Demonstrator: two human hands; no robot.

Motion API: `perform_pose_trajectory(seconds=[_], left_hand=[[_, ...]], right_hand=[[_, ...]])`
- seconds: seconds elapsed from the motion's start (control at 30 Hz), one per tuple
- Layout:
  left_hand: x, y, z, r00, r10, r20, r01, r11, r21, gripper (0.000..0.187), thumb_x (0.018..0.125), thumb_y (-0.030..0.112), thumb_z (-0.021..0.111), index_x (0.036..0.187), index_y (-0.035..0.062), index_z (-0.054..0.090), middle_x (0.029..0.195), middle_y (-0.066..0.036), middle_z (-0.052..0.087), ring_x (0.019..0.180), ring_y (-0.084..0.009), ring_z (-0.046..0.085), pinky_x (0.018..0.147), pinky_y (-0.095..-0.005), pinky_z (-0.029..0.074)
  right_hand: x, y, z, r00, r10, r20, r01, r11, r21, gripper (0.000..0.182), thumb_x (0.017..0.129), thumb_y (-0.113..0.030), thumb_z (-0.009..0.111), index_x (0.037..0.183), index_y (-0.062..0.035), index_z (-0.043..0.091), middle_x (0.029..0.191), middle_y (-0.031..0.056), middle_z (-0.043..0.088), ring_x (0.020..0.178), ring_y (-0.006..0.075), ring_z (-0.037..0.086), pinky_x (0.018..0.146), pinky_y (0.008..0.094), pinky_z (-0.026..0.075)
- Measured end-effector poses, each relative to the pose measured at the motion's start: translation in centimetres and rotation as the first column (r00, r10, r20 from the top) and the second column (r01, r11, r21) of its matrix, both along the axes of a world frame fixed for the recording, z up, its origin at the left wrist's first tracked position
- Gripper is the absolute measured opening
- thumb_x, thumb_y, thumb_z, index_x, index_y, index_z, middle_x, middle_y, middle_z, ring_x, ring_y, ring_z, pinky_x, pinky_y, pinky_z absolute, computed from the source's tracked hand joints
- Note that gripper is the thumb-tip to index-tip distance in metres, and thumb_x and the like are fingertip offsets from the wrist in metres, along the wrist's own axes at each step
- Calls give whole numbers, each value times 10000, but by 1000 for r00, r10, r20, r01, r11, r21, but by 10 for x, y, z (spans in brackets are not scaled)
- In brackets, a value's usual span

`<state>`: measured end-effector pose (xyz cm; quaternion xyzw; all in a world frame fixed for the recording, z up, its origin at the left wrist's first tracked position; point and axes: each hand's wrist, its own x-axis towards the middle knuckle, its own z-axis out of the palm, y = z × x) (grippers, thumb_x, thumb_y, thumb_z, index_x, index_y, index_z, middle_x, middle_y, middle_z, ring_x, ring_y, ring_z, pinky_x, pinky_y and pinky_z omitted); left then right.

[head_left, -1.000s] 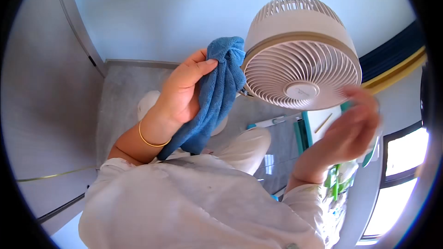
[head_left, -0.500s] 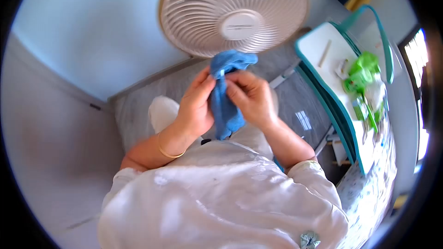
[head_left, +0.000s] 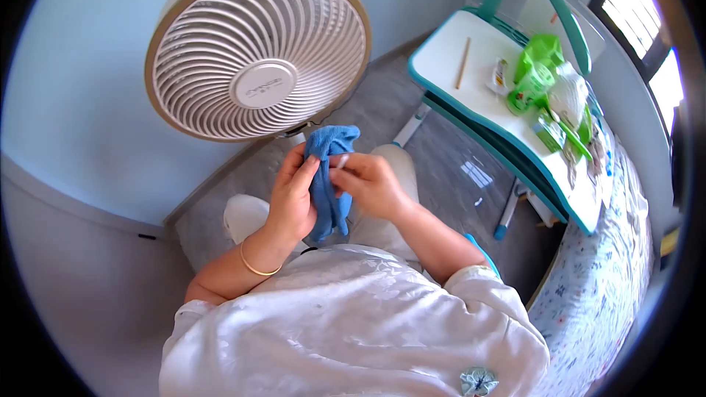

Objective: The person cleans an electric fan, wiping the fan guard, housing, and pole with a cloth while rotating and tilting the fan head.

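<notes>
Fuzzy terry cloth (head_left: 329, 176), matt plastic fan (head_left: 257, 55)

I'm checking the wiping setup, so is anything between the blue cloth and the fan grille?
Nothing visible. The cloth is held in both the left hand and right hand, just below the fan, with only open air between them.

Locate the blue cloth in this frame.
In the head view, the blue cloth sits near the centre, gripped between the left hand and right hand, just below the white fan and left of the teal-edged desk.
</notes>
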<state>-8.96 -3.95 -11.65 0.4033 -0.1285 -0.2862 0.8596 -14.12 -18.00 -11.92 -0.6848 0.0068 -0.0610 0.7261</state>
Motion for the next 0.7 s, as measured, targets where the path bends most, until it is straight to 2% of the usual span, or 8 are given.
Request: perform_pose_trajectory(seconds=[0.07,0.2,0.33,0.4,0.47,0.57,0.67,0.7], left_hand=[[5,-2,3,995,5,-97,-11,998,-58,216,966,152,485,1154,46,473,1048,-97,606,920,-182,606,756,-360,526],[14,3,-13,997,-25,-70,22,999,-44,224,940,129,519,1137,26,490,1029,-109,618,909,-188,616,817,-350,520],[8,12,-15,990,-137,-38,138,990,29,235,890,58,574,1119,34,526,1041,-93,618,934,-176,607,840,-339,505],[8,17,-23,983,-183,-25,184,982,44,272,866,29,602,1128,45,530,1082,-93,618,1001,-205,602,898,-374,483],[5,19,-18,984,-174,29,173,984,37,270,843,28,649,1088,47,536,995,-47,607,884,-111,580,790,-263,485],[3,25,-10,971,-190,143,180,980,80,260,838,38,675,1059,49,538,961,-8,577,890,-83,542,806,-252,451],[0,35,-2,892,-153,425,63,974,220,263,832,51,690,1047,42,539,959,-5,568,887,-80,529,806,-255,444],[-4,34,6,860,-99,500,-4,980,200,275,805,49,724,1003,50,533,930,-10,569,837,-83,519,750,-262,437]], right_hand=[[-2,-16,-1,999,-39,12,36,983,179,176,932,-122,542,1024,6,620,753,60,650,654,112,587,588,258,479],[-7,-102,15,847,-517,125,517,855,32,231,952,-210,543,1072,-29,623,727,24,615,620,83,543,543,207,404],[14,-257,-25,268,-832,485,961,195,-195,260,926,-243,590,1029,-14,658,631,7,564,575,82,516,531,248,401],[25,-297,-28,169,-798,579,937,-52,-345,255,913,-252,590,1054,-52,661,654,74,614,590,180,582,579,327,457],[39,-322,-26,200,-695,691,836,-247,-490,246,900,-258,586,1062,-93,668,808,97,669,716,259,626,653,376,487],[51,-356,-21,399,-621,675,496,-473,-728,253,882,-262,585,1078,-126,668,1032,103,656,902,298,614,762,402,494],[54,-346,-8,423,-687,591,250,-539,-804,262,872,-259,587,1086,-132,668,1144,101,610,986,301,581,823,392,480],[60,-338,-9,372,-608,701,455,-539,-709,272,882,-261,581,1098,-120,669,1204,112,582,1034,318,563,869,405,467]])
